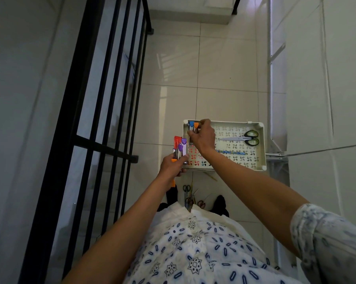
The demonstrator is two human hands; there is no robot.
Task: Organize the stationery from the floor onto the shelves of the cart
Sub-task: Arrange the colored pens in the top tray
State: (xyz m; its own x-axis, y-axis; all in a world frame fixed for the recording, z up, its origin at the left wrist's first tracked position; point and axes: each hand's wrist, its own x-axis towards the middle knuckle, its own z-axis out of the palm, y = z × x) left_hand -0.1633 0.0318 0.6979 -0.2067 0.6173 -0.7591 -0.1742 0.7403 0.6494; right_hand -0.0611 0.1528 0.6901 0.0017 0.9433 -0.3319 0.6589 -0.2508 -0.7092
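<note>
Colour-capped staplers [181, 150] in left hand [171, 167]

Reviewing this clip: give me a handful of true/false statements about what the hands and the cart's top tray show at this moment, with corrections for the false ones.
1. Black-handled scissors lie in the white perforated top tray. True.
2. The left hand is empty. False: it grips a bundle of purple and orange-capped staplers.
3. The right hand is over the tray's far-left corner, holding blue and orange-capped items. True.
4. The floor below is cleared. False: small scissors and pencils remain between the feet.
5. A blue patterned pencil lies in the tray. True.
</note>
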